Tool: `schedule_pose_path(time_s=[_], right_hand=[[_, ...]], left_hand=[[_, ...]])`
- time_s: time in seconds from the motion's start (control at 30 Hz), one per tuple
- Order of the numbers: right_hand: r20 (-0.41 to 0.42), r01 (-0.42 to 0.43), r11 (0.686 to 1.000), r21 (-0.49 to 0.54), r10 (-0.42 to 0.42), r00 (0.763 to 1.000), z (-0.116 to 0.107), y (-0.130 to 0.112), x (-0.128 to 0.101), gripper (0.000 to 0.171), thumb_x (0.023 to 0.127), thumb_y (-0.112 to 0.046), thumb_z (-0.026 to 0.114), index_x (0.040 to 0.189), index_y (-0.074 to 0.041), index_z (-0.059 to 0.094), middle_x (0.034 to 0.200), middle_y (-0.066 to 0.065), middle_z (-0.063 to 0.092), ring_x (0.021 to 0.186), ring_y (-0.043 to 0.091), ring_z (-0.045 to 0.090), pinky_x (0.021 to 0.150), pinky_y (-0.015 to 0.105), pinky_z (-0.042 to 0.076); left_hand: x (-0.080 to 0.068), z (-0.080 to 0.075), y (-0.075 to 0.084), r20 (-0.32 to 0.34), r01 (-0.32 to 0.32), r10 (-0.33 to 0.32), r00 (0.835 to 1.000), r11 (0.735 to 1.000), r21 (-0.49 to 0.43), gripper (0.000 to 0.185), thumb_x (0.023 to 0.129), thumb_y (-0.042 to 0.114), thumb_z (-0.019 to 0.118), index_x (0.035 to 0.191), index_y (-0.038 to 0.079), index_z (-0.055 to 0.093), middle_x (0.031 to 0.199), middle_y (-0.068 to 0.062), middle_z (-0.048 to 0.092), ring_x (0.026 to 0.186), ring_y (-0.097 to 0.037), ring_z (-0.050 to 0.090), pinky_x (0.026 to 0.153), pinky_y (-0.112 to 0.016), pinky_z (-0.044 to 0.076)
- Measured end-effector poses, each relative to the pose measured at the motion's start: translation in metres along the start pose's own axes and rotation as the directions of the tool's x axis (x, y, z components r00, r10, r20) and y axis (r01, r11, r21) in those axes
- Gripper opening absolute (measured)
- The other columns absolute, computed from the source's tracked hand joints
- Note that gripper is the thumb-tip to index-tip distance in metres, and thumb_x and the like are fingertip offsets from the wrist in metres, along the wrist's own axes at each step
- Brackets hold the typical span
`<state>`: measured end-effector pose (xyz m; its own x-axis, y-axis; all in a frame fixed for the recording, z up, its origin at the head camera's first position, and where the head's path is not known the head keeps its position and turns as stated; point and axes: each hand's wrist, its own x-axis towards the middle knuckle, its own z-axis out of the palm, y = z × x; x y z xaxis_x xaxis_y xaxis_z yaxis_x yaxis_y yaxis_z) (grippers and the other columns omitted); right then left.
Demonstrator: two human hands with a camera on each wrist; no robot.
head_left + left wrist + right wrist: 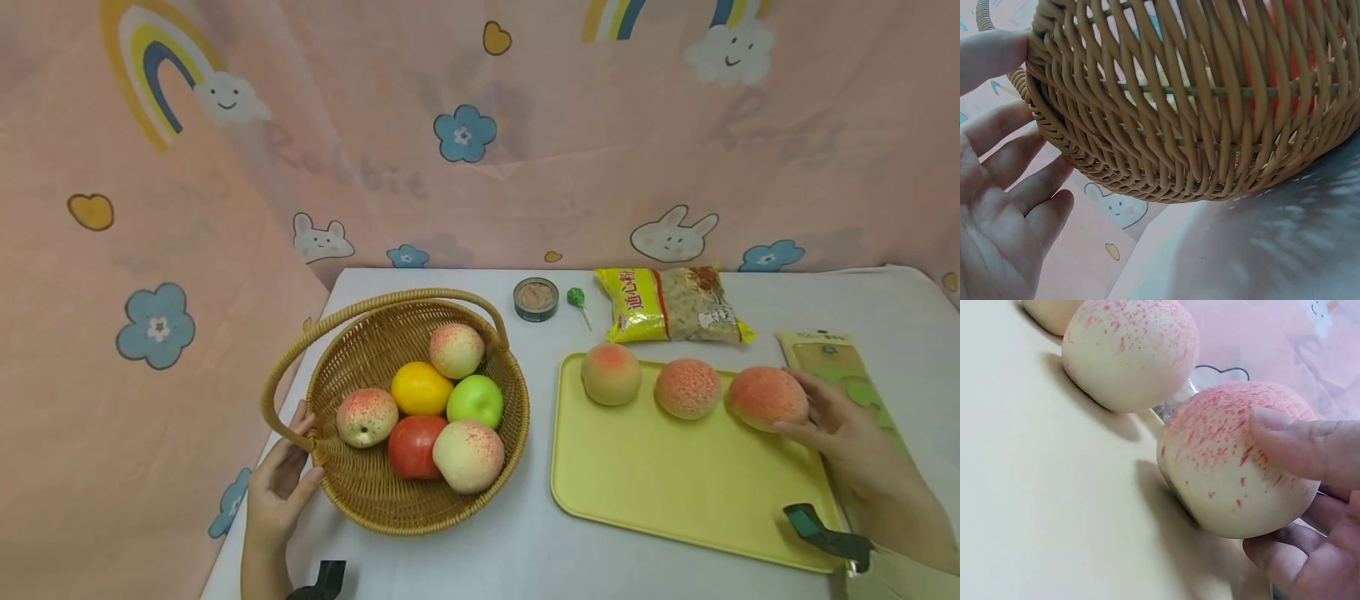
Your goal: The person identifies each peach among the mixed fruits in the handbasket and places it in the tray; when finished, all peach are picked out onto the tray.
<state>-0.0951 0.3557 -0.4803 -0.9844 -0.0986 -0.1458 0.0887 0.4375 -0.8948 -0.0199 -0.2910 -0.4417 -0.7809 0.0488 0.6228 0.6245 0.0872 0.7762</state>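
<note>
That right hand [846, 429] clasping the peach [767, 398] at frame right should squeeze lightly, the left hand [277, 483], fingers apart, bracing the basket [354, 479].

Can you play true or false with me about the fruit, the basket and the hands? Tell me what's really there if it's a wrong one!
1. The right hand holds a peach. True.
2. The left hand is holding the lollipop. False: the left hand touches the basket.
3. The yellow bag lies beyond the tray, on the far side from the person. True.
4. The green apple is on the tray. False: the green apple is in the basket.
5. The lollipop lies between the round can and the yellow bag. True.
6. The basket has no handle. False: it has a big curved handle.
</note>
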Motion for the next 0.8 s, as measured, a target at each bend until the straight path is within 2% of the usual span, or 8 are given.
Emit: schedule_pose_path(time_s=[0.13,0.2,0.27,0.47,0.67,0.8], right_hand=[[0.031,0.126,0.989,-0.076,-0.124,0.992,-0.0037,-0.0001,-0.0021,0.078,0.093,-0.006,0.057,0.153,-0.021,0.010,0.154,-0.016,0.013,0.131,-0.013,0.018,0.094,-0.003,0.029],[0.047,0.207,0.974,-0.095,-0.203,0.978,-0.0049,-0.0009,-0.0023,0.079,0.090,0.002,0.057,0.153,-0.015,0.012,0.152,-0.015,0.019,0.126,-0.016,0.024,0.088,-0.003,0.032],[0.053,0.235,0.968,-0.091,-0.231,0.971,-0.0048,-0.0018,-0.0026,0.080,0.089,0.004,0.058,0.153,-0.015,0.013,0.151,-0.015,0.022,0.123,-0.017,0.026,0.089,-0.003,0.033],[0.035,0.236,0.969,-0.073,-0.234,0.972,-0.0031,-0.0015,-0.0024,0.084,0.087,0.008,0.059,0.153,-0.016,0.013,0.149,-0.017,0.024,0.125,-0.019,0.025,0.101,-0.003,0.021],[0.043,0.203,0.977,-0.071,-0.200,0.979,-0.0038,0.0003,-0.0033,0.084,0.085,0.005,0.063,0.152,-0.017,0.016,0.142,-0.022,0.029,0.119,-0.021,0.028,0.099,-0.004,0.019],[0.055,0.186,0.980,-0.065,-0.183,0.982,-0.0045,0.0017,-0.0041,0.085,0.086,0.004,0.062,0.153,-0.017,0.014,0.144,-0.021,0.027,0.119,-0.022,0.027,0.099,-0.004,0.020]], left_hand=[[-0.0003,0.0000,-0.0002,0.001,-0.006,0.006,1.000,1.000,-0.005,0.053,0.076,-0.025,0.052,0.127,-0.027,0.037,0.148,-0.030,0.028,0.140,-0.025,0.034,0.110,-0.025,0.034],[-0.0002,0.0002,-0.0002,0.001,-0.008,0.008,1.000,1.000,-0.006,0.053,0.076,-0.025,0.052,0.127,-0.027,0.037,0.148,-0.030,0.028,0.140,-0.025,0.034,0.110,-0.025,0.034],[-0.0001,0.0004,-0.0004,0.001,-0.009,0.009,1.000,1.000,-0.012,0.053,0.076,-0.025,0.052,0.127,-0.027,0.037,0.148,-0.030,0.028,0.140,-0.025,0.034,0.110,-0.025,0.034],[0.0003,0.0011,0.0001,0.002,-0.008,0.008,1.000,1.000,-0.012,0.053,0.076,-0.025,0.051,0.127,-0.027,0.037,0.148,-0.030,0.028,0.140,-0.025,0.034,0.110,-0.025,0.034],[0.0006,0.0011,0.0011,0.003,-0.008,0.008,1.000,1.000,-0.009,0.053,0.076,-0.025,0.051,0.127,-0.027,0.037,0.148,-0.030,0.028,0.140,-0.025,0.034,0.110,-0.025,0.034],[0.0012,0.0010,0.0015,0.001,-0.005,0.005,1.000,1.000,-0.004,0.053,0.076,-0.025,0.052,0.127,-0.027,0.037,0.148,-0.030,0.029,0.140,-0.025,0.034,0.110,-0.025,0.034]])
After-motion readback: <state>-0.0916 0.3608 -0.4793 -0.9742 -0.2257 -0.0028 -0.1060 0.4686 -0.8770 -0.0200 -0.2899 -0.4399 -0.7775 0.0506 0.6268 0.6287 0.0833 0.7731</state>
